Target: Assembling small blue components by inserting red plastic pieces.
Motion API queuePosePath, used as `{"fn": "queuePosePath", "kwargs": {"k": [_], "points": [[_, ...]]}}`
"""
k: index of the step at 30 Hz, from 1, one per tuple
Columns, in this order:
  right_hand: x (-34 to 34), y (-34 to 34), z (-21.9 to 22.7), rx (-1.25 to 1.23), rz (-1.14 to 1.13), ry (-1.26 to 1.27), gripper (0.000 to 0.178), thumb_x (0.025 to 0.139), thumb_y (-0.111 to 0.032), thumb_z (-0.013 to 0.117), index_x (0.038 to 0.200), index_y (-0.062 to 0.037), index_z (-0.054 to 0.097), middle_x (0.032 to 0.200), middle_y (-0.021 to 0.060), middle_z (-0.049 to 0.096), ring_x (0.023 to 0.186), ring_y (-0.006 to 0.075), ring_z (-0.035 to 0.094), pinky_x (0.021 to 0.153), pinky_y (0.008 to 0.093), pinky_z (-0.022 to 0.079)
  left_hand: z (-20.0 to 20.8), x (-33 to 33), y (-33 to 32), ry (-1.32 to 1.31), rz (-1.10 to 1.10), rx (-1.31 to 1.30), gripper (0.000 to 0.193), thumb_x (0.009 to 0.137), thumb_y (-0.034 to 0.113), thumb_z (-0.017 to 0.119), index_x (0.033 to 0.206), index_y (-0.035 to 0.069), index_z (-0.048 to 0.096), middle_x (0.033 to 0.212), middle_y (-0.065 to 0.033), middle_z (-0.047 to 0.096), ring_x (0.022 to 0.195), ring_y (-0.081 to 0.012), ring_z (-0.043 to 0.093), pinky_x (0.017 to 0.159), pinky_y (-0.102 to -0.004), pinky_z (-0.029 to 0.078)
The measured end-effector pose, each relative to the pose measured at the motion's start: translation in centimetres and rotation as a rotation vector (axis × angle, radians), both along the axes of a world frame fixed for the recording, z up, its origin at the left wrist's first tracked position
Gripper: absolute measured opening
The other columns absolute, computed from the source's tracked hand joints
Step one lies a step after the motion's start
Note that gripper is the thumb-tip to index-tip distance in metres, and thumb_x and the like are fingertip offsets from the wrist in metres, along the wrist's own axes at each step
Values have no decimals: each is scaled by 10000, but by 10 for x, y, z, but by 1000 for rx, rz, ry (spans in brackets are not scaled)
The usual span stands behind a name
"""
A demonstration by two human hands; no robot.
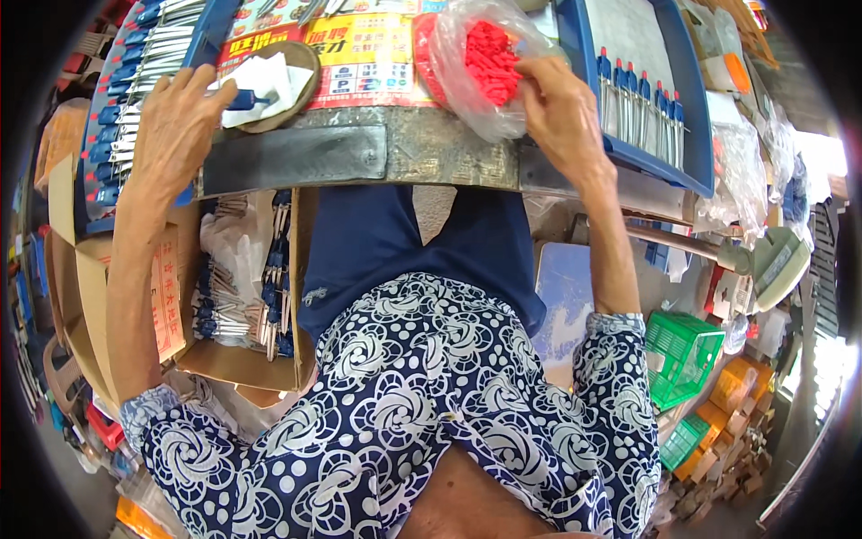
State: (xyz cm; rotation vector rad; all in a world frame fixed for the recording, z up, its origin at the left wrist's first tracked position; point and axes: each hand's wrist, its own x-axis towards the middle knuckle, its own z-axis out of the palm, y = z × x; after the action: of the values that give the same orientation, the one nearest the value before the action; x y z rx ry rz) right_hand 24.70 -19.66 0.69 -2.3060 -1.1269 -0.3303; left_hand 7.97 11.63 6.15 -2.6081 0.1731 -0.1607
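My left hand (180, 126) is closed on a small blue-handled screwdriver (242, 101). Its blue end points right, over crumpled white paper (269, 79) on a round brown dish (307, 72). My right hand (564, 110) is at the right side of a clear plastic bag (449, 40) of small red pieces (492, 67). Its thumb and fingertips are pinched together beside the red heap. Whether a piece is between them cannot be made out.
Blue trays of blue-handled screwdrivers with red ends stand on the left (106, 117) and right (700, 166). Printed paper (364, 54) covers the bench (449, 144). Below left, a cardboard box (242, 364) holds more such screwdrivers. Green baskets (682, 355) stand low on the right.
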Motion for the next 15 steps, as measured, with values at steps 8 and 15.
{"fn": "queuePosePath", "kwargs": {"k": [8, 15], "points": [[3, 22, -8, -5, -93, -74, 120, 766, -49, 539, 870, -13, 587, 847, 160, 572, 754, 327, 566, 670, 363, 443, -11, -22, -8, -234, 322, -541, 211, 805, 150, 547, 1004, 88, 580, 782, -102, 562, 646, -217, 544, 584, -328, 418], [10, 41, -21, 24, -37, 13, 131, 758, -74, 556, 870, -12, 584, 811, 158, 578, 735, 305, 582, 662, 361, 451, -19, -23, -45, -294, 484, -1525, 242, 830, 215, 553, 973, 26, 605, 658, 30, 527, 529, -36, 426, 453, -197, 302]]}}
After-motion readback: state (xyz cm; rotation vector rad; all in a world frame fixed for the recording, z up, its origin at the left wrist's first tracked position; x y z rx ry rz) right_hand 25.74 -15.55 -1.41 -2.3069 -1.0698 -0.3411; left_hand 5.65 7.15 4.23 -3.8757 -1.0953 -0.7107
